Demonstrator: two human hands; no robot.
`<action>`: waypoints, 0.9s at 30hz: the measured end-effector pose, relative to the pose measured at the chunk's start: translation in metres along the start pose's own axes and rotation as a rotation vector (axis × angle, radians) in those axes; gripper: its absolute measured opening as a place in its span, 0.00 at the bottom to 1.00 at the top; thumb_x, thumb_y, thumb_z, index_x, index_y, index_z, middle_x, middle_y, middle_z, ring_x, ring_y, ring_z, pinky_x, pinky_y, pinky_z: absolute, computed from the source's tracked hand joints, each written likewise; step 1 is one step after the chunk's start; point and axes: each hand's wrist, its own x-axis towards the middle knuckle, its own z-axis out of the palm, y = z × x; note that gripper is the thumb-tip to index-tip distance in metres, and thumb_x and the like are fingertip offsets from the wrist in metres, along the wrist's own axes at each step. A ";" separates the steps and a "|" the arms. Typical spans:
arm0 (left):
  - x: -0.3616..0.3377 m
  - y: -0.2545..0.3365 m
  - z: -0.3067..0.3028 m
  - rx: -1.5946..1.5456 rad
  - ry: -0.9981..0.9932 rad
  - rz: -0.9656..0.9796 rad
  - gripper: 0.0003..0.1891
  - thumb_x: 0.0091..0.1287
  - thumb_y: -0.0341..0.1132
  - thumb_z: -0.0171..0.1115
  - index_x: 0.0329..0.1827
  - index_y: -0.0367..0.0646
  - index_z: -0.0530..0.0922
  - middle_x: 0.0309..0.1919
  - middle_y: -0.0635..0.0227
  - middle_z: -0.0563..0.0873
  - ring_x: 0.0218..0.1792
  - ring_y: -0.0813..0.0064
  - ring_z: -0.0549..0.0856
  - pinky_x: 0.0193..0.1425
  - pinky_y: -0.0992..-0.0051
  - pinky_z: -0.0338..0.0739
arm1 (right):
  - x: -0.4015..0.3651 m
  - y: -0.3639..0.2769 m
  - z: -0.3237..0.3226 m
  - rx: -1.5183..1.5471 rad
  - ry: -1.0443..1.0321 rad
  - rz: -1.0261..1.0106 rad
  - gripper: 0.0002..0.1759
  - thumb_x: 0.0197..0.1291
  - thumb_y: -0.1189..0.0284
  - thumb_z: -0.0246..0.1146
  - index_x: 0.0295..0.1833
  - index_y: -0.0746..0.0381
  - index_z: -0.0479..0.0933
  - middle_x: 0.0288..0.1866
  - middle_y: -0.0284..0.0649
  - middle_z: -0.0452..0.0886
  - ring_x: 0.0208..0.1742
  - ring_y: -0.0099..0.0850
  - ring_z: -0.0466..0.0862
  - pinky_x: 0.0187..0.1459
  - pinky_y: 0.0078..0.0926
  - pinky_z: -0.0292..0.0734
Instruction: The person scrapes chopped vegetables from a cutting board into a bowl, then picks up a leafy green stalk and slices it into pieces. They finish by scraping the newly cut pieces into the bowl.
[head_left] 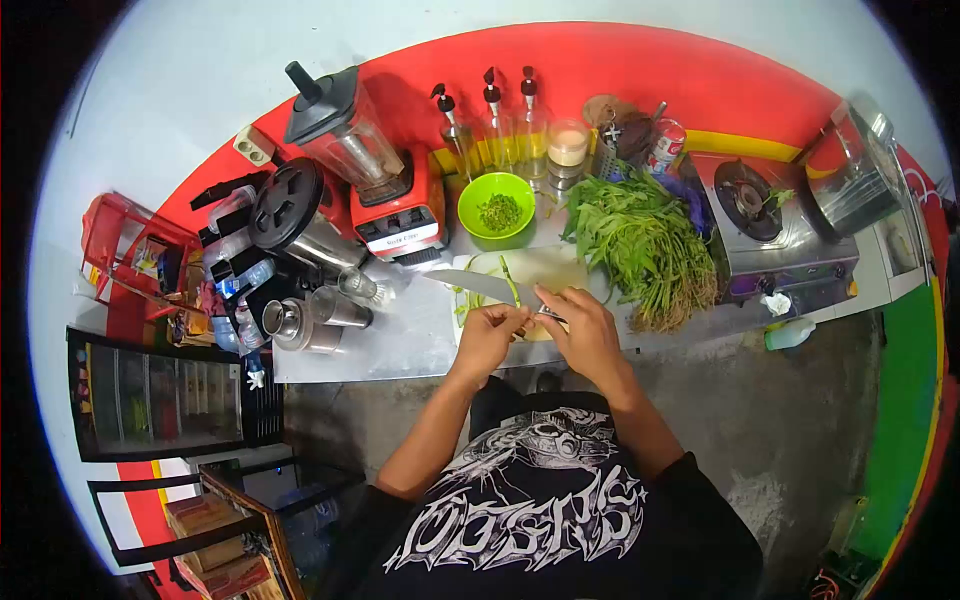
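My right hand (587, 330) is closed around the handle of a kitchen knife (472, 283), whose blade points left over a pale cutting board (560, 268). With the fingers of my left hand (487, 338) pinched together, I hold a thin green vegetable stalk (508, 273) that stands up across the blade. Green pieces lie on the board's left part. Behind the board, a lime-green bowl (497, 238) contains small cut green pieces. A big bundle of leafy greens (640, 235) lies right of the board, its stems toward me.
A red blender (400, 212) stands left of the bowl, near metal shakers (290, 322) and a lidded steel container (290, 205). Pump bottles (497, 130) line the wall. To the right are a gas stove (775, 230) and a large metal pot (850, 175).
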 end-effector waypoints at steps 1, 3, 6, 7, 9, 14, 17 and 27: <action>0.002 -0.004 -0.002 0.004 -0.003 -0.008 0.13 0.76 0.37 0.66 0.39 0.35 0.88 0.32 0.69 0.89 0.34 0.81 0.82 0.42 0.78 0.75 | 0.000 0.002 0.001 -0.023 -0.009 -0.005 0.24 0.60 0.71 0.71 0.62 0.61 0.83 0.38 0.44 0.80 0.42 0.45 0.81 0.44 0.41 0.77; 0.003 -0.011 -0.007 0.058 0.014 0.014 0.15 0.77 0.40 0.62 0.40 0.37 0.88 0.32 0.69 0.90 0.32 0.81 0.83 0.41 0.78 0.74 | -0.002 0.003 0.004 -0.041 -0.017 0.004 0.23 0.60 0.71 0.72 0.62 0.61 0.83 0.38 0.44 0.80 0.42 0.45 0.81 0.44 0.41 0.77; 0.001 -0.016 -0.012 0.077 0.043 0.008 0.13 0.76 0.36 0.61 0.41 0.36 0.88 0.31 0.69 0.90 0.31 0.81 0.83 0.39 0.79 0.73 | -0.004 0.005 0.005 -0.089 -0.048 0.013 0.23 0.59 0.71 0.72 0.62 0.61 0.84 0.37 0.43 0.80 0.42 0.44 0.81 0.43 0.41 0.77; 0.001 -0.018 -0.013 0.085 0.069 0.014 0.12 0.76 0.35 0.60 0.40 0.36 0.88 0.31 0.68 0.90 0.30 0.81 0.83 0.39 0.79 0.73 | -0.005 0.006 0.006 -0.084 -0.052 0.019 0.23 0.59 0.70 0.72 0.61 0.61 0.84 0.37 0.43 0.80 0.42 0.44 0.81 0.43 0.40 0.77; 0.001 -0.020 -0.018 0.086 0.063 0.024 0.12 0.75 0.34 0.60 0.40 0.36 0.88 0.31 0.67 0.90 0.29 0.81 0.83 0.38 0.80 0.73 | -0.006 0.005 0.008 -0.080 -0.059 0.024 0.23 0.59 0.70 0.72 0.61 0.61 0.84 0.37 0.43 0.80 0.42 0.44 0.81 0.43 0.40 0.77; -0.004 -0.022 -0.024 0.061 0.044 0.008 0.12 0.74 0.33 0.60 0.36 0.34 0.87 0.30 0.65 0.89 0.31 0.78 0.84 0.39 0.77 0.76 | -0.006 0.006 0.013 -0.114 0.007 0.091 0.21 0.61 0.69 0.70 0.61 0.60 0.85 0.37 0.43 0.81 0.42 0.44 0.82 0.44 0.41 0.78; -0.008 -0.033 -0.027 0.024 0.034 -0.019 0.12 0.73 0.31 0.60 0.35 0.32 0.87 0.30 0.63 0.88 0.32 0.76 0.84 0.41 0.76 0.78 | -0.003 0.016 0.007 -0.125 0.076 0.154 0.20 0.62 0.72 0.70 0.60 0.63 0.84 0.39 0.45 0.83 0.39 0.46 0.83 0.42 0.40 0.78; 0.023 -0.086 -0.063 0.496 0.395 0.008 0.16 0.68 0.40 0.66 0.39 0.33 0.89 0.26 0.53 0.89 0.28 0.72 0.87 0.37 0.66 0.80 | -0.011 0.057 0.003 0.043 0.050 0.319 0.18 0.67 0.72 0.68 0.61 0.66 0.83 0.46 0.47 0.87 0.42 0.43 0.87 0.46 0.39 0.80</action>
